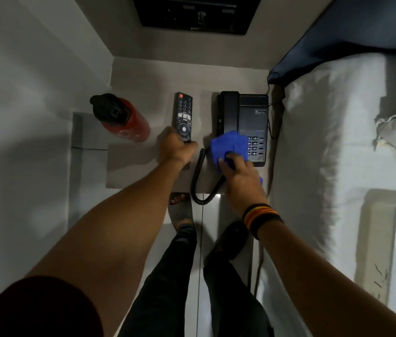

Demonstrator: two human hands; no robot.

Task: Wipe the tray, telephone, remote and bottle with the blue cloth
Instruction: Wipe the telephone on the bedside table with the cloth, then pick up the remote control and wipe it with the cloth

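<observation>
A black telephone (250,115) sits on the right of a grey bedside table (131,166), its coiled cord (198,181) hanging over the front edge. My right hand (240,181) grips the bunched blue cloth (228,145) and presses it on the phone's front left part, beside the keypad. A black remote (182,110) lies in the middle; my left hand (176,148) closes on its near end. A red bottle (124,120) with a black lid stands at the left. No tray is recognisable in the view.
A bed with white sheets (325,142) and a dark headboard (337,35) borders the table on the right. Walls close in at the left and back, with a black panel (197,13) on the back wall. My legs and feet stand on the tiled floor below.
</observation>
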